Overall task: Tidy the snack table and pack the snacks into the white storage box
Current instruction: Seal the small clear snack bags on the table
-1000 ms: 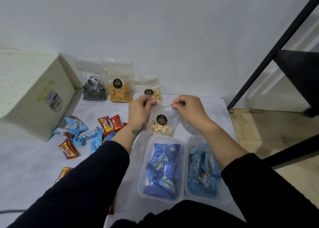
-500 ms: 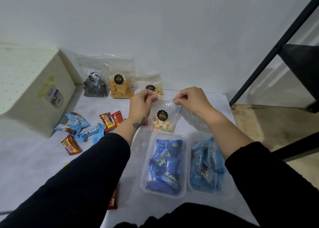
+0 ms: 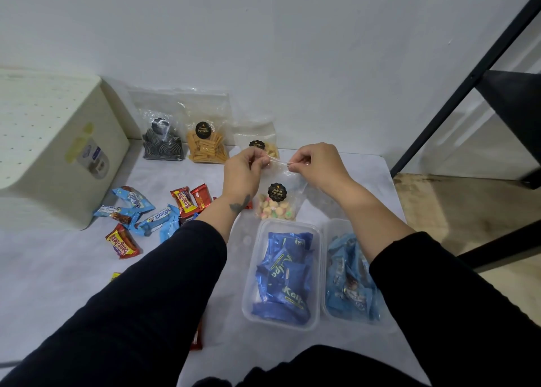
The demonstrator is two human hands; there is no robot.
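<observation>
Head view: we are holding the clear biscuit bag (image 3: 276,202) upright above the table (image 3: 58,269), with the left hand (image 3: 244,170) pinching the left end of its top edge and the right hand (image 3: 317,164) pinching the right end; both hands are curled onto the plastic, so neither is free. We are judging the step in hand to be the closing of the bag's top strip, since the fingers are sitting along that edge and the coloured biscuits are lying in the bottom of the bag. Just below it, two clear tubs (image 3: 281,275) are standing side by side, both holding blue wrapped snacks. Loose wrapped bars (image 3: 152,211) are lying scattered to the left, and three further bags (image 3: 205,143) are leaning against the wall. The white storage box (image 3: 55,146) is standing at the far left, well apart from the hands; whether it is open we cannot tell. The next move, as we are reading it, calls for finishing the seal along the whole edge, then carrying the bag leftward across the loose bars to the box.
</observation>
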